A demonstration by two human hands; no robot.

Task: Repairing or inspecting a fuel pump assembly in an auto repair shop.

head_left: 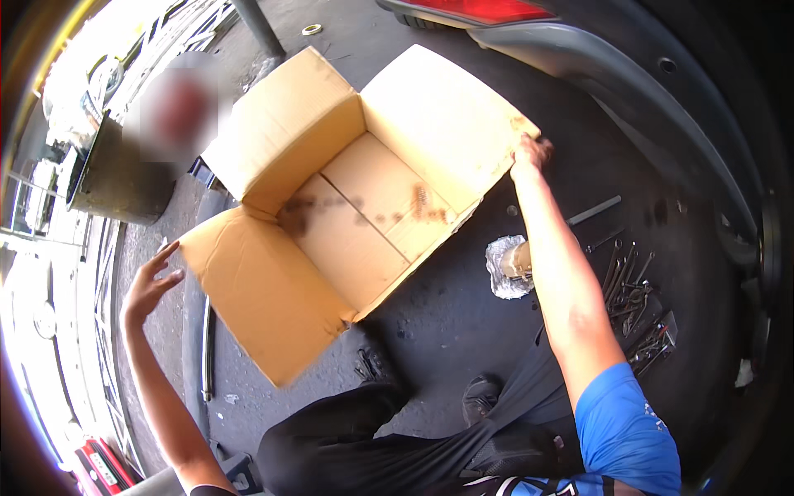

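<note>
Down in the lower left corner, there's a red case (101, 469), partly cut off by the frame's edge, and up in the upper left stands a dark bin (124, 188). Here's the left hand (151, 285), left of centre, fingers loosely spread and thumb apart, fingertips right at the corner of a flap; whether they actually touch it, I cannot tell. A dark tube (207, 351) lies on the ground just below. And filling the upper middle, it's the cardboard box (356, 198), tilted, flaps splayed wide, dark stains across its inside! Above it, near the top edge, a roll of tape (312, 30). Below it, lower middle, two dark shoes (481, 398). Right of centre, crumpled foil (506, 281) sits against a tan object, half hidden behind the forearm. And the right hand (532, 153), upper right, is closed round the box's right-hand corner! Further right, metal wrenches (626, 285) lie bunched on the ground, with a car bumper (616, 83) curving overhead.
</note>
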